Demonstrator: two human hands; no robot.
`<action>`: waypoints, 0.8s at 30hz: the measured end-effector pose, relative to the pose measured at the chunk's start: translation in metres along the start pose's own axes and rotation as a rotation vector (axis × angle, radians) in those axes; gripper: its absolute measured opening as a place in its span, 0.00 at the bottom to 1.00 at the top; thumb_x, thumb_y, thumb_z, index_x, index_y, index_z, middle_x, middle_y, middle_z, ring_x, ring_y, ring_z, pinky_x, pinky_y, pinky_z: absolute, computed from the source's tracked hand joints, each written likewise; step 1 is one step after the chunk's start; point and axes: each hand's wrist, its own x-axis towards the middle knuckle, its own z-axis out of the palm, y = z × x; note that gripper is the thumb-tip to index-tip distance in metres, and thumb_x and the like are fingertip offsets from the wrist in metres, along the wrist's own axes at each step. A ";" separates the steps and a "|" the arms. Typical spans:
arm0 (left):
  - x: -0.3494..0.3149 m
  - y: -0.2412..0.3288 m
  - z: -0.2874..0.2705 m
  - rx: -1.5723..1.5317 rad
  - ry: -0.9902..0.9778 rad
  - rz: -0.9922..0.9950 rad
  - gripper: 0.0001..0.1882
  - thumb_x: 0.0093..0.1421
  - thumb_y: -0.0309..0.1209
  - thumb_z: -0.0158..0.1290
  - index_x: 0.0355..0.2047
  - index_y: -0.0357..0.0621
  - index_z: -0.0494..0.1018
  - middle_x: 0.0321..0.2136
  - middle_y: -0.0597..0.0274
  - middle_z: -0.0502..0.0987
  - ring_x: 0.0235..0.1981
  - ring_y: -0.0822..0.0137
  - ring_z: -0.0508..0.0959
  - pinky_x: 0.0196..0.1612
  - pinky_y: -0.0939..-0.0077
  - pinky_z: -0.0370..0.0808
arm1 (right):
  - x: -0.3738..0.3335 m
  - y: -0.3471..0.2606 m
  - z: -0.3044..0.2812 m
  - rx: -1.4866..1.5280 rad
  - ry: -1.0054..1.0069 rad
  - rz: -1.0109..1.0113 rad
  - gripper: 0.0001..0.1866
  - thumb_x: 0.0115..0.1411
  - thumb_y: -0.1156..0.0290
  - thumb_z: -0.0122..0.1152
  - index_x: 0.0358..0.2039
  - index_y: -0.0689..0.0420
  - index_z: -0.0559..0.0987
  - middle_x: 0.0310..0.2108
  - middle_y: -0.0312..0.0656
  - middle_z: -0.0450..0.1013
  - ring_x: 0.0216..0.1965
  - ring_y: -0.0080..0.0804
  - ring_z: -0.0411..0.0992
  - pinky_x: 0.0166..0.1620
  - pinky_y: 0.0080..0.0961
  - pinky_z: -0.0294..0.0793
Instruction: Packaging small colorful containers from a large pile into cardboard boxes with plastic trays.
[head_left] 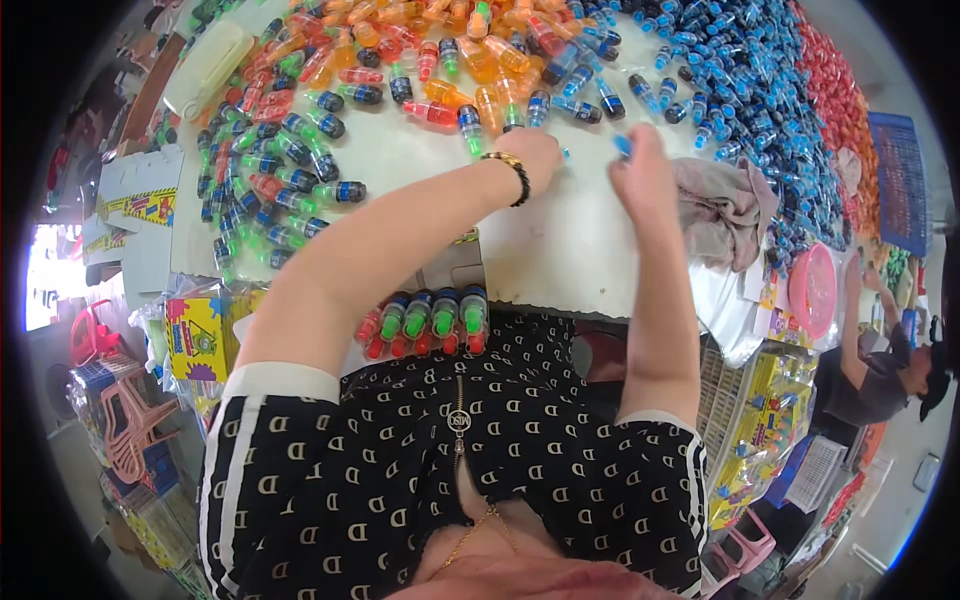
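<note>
Across the white tabletop (560,250), the right hand (648,185) pinches a small blue piece (624,146) just short of the far bottles (578,80), best kept light, though I can't tell what the left hand (538,160) grasps.

Two hands (540,165), probably hundreds of bottles (432,112)

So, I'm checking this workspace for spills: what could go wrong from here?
The packed bottles by the person's waist might tip if the left forearm bumps them. Loose bottles just beyond the left hand could roll if brushed. The small blue piece in the right hand might slip.
</note>
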 end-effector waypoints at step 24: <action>-0.047 -0.041 -0.019 -1.355 -0.091 -0.332 0.18 0.54 0.31 0.60 0.43 0.36 0.72 0.30 0.59 0.79 0.30 0.70 0.80 0.36 0.77 0.76 | 0.102 -0.045 0.039 -0.291 -0.482 -0.126 0.20 0.47 0.68 0.63 0.43 0.53 0.75 0.43 0.46 0.75 0.44 0.43 0.74 0.47 0.39 0.74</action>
